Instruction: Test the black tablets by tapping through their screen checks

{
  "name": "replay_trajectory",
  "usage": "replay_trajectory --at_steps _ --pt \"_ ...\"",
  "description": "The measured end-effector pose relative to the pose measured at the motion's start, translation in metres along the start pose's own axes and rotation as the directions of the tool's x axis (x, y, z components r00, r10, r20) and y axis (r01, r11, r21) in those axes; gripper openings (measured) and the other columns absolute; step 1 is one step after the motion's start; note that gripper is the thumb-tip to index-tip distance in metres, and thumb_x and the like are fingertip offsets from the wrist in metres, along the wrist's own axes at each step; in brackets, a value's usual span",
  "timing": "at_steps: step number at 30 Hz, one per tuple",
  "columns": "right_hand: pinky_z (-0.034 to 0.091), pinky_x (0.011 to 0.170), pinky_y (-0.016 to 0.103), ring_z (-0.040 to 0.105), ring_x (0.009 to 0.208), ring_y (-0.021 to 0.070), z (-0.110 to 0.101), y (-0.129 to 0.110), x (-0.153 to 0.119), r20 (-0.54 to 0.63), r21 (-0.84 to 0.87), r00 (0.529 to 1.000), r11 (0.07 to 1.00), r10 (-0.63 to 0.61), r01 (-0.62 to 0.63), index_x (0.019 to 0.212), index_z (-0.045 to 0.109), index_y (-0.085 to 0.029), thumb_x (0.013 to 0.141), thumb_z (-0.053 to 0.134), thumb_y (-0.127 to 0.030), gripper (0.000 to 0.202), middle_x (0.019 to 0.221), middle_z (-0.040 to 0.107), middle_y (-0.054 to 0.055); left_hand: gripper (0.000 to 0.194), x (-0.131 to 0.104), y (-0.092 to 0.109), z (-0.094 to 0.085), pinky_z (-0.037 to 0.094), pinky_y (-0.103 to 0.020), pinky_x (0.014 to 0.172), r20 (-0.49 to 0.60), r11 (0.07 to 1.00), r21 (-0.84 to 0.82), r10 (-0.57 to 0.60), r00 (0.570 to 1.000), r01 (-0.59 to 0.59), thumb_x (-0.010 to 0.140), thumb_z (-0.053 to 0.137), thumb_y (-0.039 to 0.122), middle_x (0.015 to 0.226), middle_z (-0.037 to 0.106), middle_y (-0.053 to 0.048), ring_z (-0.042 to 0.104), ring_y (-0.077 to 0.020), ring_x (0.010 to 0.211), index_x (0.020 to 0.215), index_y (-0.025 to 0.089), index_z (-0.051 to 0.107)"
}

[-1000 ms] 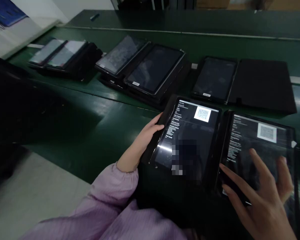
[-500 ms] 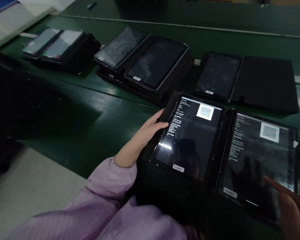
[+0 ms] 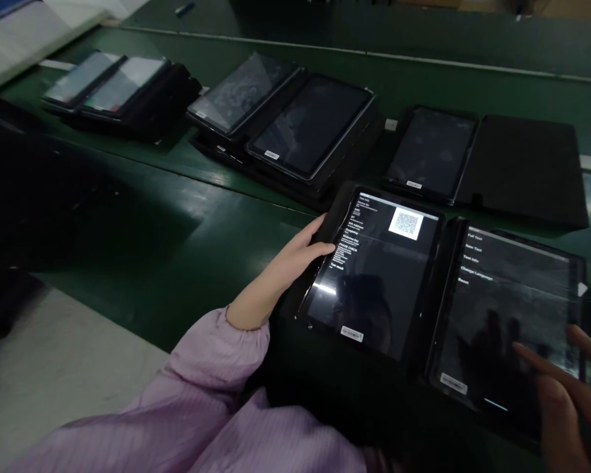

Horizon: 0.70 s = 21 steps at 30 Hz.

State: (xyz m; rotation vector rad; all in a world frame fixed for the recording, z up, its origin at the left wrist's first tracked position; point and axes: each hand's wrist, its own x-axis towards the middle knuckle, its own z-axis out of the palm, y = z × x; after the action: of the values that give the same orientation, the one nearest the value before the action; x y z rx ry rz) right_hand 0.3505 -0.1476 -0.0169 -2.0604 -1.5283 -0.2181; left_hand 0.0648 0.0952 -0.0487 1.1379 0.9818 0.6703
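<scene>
Two lit tablets lie side by side in a black tray [image 3: 335, 205]. The left tablet [image 3: 374, 282] shows white text and a QR code; a menu of several lines is on the right tablet [image 3: 507, 295]. My left hand [image 3: 285, 266] grips the tray's left edge, thumb on top beside the left tablet, fingers hidden beneath. Over the lower right of the right tablet is my right hand [image 3: 566, 387], fingers spread, index fingertip at the screen; whether it touches cannot be told. It holds nothing.
Behind, on the green bench [image 3: 152, 217], stand a tray with a dark tablet [image 3: 433, 151] and a black right half, a stack with two tablets [image 3: 310, 125], and another stack [image 3: 123, 85] farther left. A dark, unclear object fills the left edge.
The right tablet's screen has switched from text with a QR code to a menu list. My right hand has moved slightly left, with more of its fingers in view. My left hand stays on the tray.
</scene>
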Motion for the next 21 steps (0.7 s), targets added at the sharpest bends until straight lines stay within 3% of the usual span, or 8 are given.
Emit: replay_trajectory --at_steps 10,16,20,21 --pt "0.042 0.122 0.078 0.043 0.159 0.0386 0.002 0.005 0.003 0.026 0.093 0.999 0.995 -0.028 0.026 0.151 0.053 -0.065 0.108 0.054 -0.028 0.056 0.164 0.055 -0.007 0.076 0.000 -0.003 -0.002 0.039 -0.052 0.129 -0.004 1.000 0.006 -0.001 1.000 0.001 0.085 0.079 0.038 0.164 0.060 -0.005 0.051 -0.0373 0.155 0.157 0.028 0.058" --pt "0.041 0.119 0.083 0.045 0.157 0.0430 0.007 0.036 0.003 0.008 0.061 0.967 0.965 -0.256 0.255 0.153 0.054 -0.061 0.107 0.046 -0.039 0.052 0.163 0.056 -0.005 0.079 0.000 -0.001 0.001 0.037 -0.055 0.130 -0.007 1.000 0.002 -0.002 1.000 0.002 0.083 0.080 0.041 0.160 0.063 -0.007 0.050 -0.0401 0.155 0.158 0.027 0.058" --pt "0.047 0.113 0.081 0.047 0.156 0.0403 0.010 0.023 0.003 -0.010 0.112 1.000 0.993 0.024 -0.022 0.141 0.057 -0.074 0.105 0.046 -0.041 0.050 0.158 0.059 -0.014 0.076 -0.001 0.000 0.002 0.040 -0.055 0.128 -0.022 1.000 -0.006 -0.017 1.000 0.017 0.084 0.078 0.037 0.155 0.067 -0.007 0.052 -0.0399 0.153 0.157 0.028 0.059" --pt "0.048 0.112 0.081 0.048 0.155 0.0400 0.011 0.019 0.003 -0.019 0.110 0.999 0.993 0.042 -0.040 0.139 0.057 -0.076 0.105 0.045 -0.042 0.049 0.156 0.061 -0.015 0.075 -0.001 -0.001 0.002 0.041 -0.054 0.128 -0.023 1.000 -0.006 -0.012 1.000 0.012 0.084 0.078 0.036 0.155 0.067 -0.006 0.053 -0.0393 0.152 0.156 0.029 0.060"
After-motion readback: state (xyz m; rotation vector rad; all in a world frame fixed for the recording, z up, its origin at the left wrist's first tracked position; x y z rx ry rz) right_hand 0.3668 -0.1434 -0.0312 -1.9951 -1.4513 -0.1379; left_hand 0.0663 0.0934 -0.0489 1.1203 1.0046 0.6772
